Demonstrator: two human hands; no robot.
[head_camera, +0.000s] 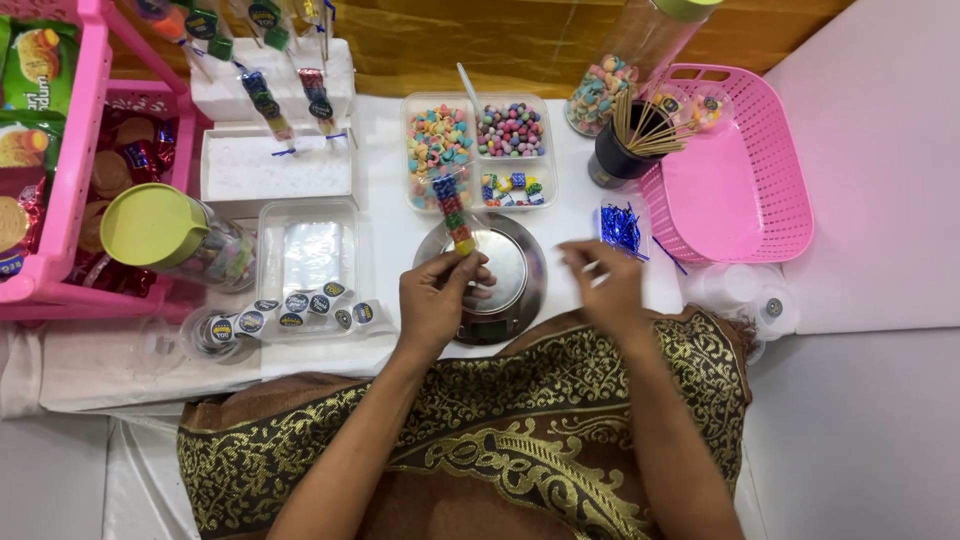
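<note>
My left hand (437, 297) grips the lower end of a narrow clear packet of coloured candies (452, 212), held up over a round steel kitchen scale (520, 262). My right hand (607, 282) hovers to the right of the scale, slightly blurred, with something thin and pale pinched in its fingers; I cannot tell what it is. A small pile of blue twist ties (621, 229) lies just beyond that hand.
A divided clear tray of candies (478, 150) stands behind the scale. Wooden skewers fill a dark cup (622, 150) beside a pink basket (740, 180). A sticker strip (300, 305), a green-lidded jar (175, 235), a foam block with finished candy sticks (275, 95) and a pink rack (70, 170) are at left.
</note>
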